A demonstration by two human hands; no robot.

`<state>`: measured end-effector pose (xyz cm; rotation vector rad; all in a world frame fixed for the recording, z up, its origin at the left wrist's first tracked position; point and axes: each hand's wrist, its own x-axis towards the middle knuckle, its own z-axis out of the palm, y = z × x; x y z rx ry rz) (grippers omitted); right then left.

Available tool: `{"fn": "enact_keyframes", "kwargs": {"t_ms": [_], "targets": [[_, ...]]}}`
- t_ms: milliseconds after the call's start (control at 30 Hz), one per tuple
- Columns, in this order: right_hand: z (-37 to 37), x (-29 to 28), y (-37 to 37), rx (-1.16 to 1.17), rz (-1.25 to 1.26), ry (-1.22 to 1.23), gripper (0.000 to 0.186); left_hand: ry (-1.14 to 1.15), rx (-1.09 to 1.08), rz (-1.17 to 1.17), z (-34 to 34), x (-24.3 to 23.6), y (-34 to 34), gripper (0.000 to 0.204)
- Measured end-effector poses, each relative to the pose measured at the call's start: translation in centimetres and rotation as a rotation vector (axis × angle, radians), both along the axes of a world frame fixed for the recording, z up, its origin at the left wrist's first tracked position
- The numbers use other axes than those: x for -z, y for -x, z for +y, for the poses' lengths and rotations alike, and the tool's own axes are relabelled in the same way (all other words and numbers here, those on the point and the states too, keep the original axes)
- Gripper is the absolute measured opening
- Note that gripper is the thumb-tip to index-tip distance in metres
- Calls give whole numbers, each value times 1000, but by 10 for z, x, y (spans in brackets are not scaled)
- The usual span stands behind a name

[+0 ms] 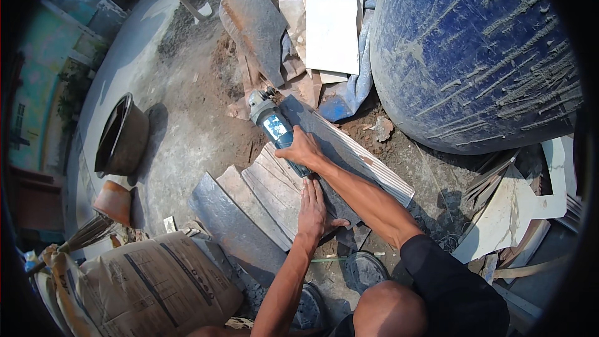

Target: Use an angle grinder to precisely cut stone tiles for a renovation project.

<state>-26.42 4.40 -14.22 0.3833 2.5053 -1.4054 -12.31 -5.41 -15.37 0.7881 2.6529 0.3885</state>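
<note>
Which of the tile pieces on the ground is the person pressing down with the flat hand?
The dark grey tile under the angle grinder: the left hand lies flat on its near end, unlike the loose pieces around it.

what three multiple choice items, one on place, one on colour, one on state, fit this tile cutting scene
1. Where does the left hand rest?
A. flat on the dark tile
B. on the sack
C. on the drum

2. What colour is the big drum?
A. red
B. blue
C. white

3. What is the state of the right hand?
A. open in the air
B. flat on the ground
C. shut on the angle grinder

Answers:
1 A: its palm and fingers lie spread on the dark tile, just behind the grinder.
2 B: its curved wall is blue, streaked with grey mortar.
3 C: its fingers wrap the body of the angle grinder, whose disc end sits at the tile's far edge.
</note>
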Motion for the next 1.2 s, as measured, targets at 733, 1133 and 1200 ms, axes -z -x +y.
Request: {"fn": "enact_keyframes", "kwargs": {"t_ms": [733, 1133, 1200], "targets": [[-1, -2, 4, -40, -67, 33, 98, 16, -42, -60, 3, -1, -2, 140], [0, -5, 3, -19, -53, 46, 89, 7, -48, -56, 4, 1, -2, 139], [0, -6, 4, -16, -49, 50, 88, 15, -55, -57, 3, 0, -1, 140]]}}
